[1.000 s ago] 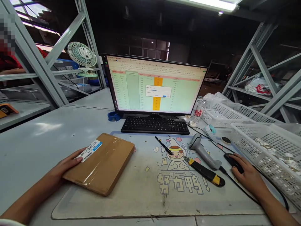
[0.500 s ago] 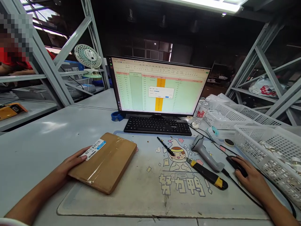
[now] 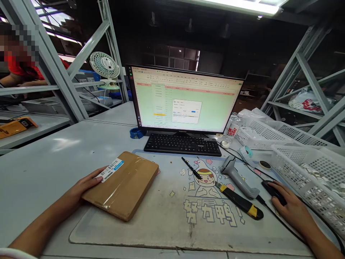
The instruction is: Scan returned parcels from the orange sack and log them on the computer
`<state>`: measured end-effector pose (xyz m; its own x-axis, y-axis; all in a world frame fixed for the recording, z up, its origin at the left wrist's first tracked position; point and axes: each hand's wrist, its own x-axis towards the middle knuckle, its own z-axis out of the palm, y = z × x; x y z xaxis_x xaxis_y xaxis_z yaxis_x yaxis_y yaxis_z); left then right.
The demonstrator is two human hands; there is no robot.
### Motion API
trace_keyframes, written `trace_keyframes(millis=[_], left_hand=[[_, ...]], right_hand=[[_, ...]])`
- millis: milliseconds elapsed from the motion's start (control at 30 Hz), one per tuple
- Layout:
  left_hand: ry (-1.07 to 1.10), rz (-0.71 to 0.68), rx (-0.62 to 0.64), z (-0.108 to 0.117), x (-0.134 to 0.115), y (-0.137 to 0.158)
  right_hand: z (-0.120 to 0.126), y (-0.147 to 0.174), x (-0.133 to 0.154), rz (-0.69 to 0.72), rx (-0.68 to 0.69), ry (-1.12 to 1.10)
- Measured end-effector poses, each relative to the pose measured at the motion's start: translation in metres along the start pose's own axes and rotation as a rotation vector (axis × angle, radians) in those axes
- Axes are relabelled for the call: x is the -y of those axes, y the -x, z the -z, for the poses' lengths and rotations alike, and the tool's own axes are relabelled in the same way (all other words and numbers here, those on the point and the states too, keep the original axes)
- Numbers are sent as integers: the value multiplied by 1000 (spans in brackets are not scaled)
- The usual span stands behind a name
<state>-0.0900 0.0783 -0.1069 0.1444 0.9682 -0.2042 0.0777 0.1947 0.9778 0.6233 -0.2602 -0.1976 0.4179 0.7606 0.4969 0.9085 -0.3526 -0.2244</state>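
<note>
Gripping cardboard parcel [image 3: 125,187], left hand [image 3: 85,185]; cupping black mouse [image 3: 272,191], right hand [image 3: 291,205].

Matt cardboard parcel [image 3: 126,190], glossy tape [image 3: 112,197]

Warehouse — metal racking [image 3: 88,48], scanner [image 3: 239,179], parcel [image 3: 126,187]

Bright overhead light [image 3: 252,5], dim windows [image 3: 176,52] at the back, grey metal racks [image 3: 88,49] at either side.
</note>
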Motion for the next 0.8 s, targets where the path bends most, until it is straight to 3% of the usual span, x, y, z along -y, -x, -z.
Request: trace_keyframes(millis=[800], left_hand=[[22, -2, 48, 3, 1, 0]], right_hand=[[2, -4, -13, 13, 57, 32]])
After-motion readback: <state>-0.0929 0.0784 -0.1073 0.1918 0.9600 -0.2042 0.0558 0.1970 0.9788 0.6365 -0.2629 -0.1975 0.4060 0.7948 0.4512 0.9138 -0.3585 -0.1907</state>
